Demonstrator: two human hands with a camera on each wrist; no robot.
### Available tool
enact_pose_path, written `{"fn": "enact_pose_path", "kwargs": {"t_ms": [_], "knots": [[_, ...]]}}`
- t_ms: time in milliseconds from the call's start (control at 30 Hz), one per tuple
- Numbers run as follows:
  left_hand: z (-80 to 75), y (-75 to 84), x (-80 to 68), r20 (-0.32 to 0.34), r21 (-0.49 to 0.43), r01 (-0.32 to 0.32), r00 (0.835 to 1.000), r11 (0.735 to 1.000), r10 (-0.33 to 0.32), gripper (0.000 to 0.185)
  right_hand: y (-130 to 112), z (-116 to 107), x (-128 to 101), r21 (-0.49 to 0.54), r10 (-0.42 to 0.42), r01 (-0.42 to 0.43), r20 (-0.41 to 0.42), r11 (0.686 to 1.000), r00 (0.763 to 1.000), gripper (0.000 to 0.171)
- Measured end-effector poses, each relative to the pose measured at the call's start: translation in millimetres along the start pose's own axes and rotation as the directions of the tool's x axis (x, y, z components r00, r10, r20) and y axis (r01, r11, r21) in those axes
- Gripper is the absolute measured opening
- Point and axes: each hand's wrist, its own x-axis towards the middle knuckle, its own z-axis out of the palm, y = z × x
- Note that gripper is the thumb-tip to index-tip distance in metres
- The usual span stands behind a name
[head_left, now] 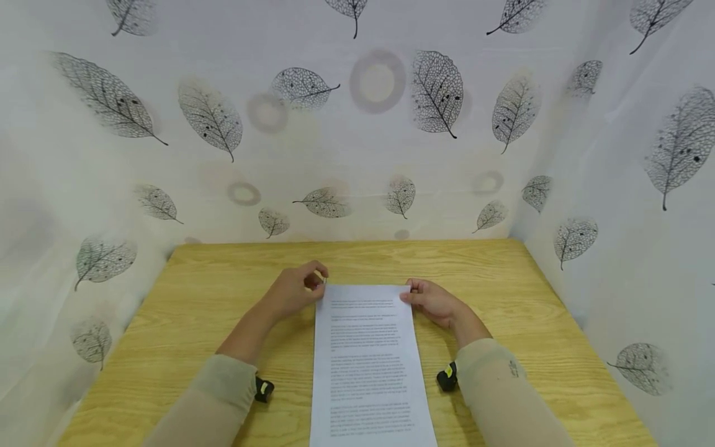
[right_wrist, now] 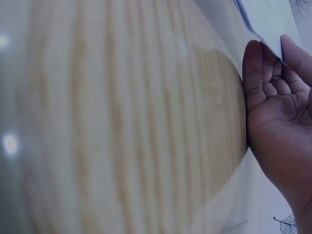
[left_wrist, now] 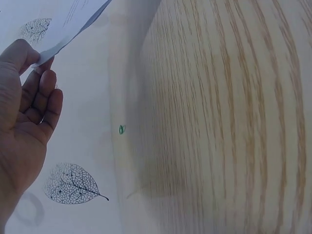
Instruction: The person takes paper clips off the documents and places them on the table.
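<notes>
A long white sheet of paper with printed paragraphs lies lengthwise before me, its lower end running out of the head view. My left hand is at its far left corner; in the left wrist view the thumb and a fingertip pinch the paper's corner. On the far right corner, my right hand holds the paper between thumb and fingers. Seen from the right wrist, the thumb lies on the printed face and the curled fingers are behind the corner. The right hand's outer edge is right at the tabletop.
The wood-grain table extends around the paper on both sides. A white curtain printed with leaf skeletons surrounds its back and sides. Black wrist devices sit by both sleeve cuffs. A small green mark shows near the table's edge.
</notes>
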Motion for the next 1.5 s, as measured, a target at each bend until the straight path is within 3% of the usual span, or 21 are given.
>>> {"fn": "enact_pose_path", "kwargs": {"t_ms": [533, 833, 1500], "knots": [[-15.5, -13.2, -10.1, -0.047, -0.03, -0.005, 0.999, 1.0, 0.004, 0.025, 4.9, -1.6, 1.4, -0.001, -0.011, 0.011, -0.007, 1.0, 1.0, 0.01], [-18.6, -26.1, -14.5, -0.062, -0.025, 0.043, 0.997, 0.999, -0.044, 0.028, 6.2, -1.5, 0.7, -0.005, -0.018, 0.018, -0.005, 1.0, 1.0, 0.01], [-28.2, -36.5, -18.5, -0.071, -0.006, 0.132, 0.989, 0.991, -0.133, 0.036, 6.3, -4.4, 4.1, 0.001, 0.001, -0.001, -0.013, 1.0, 1.0, 0.008]]}}
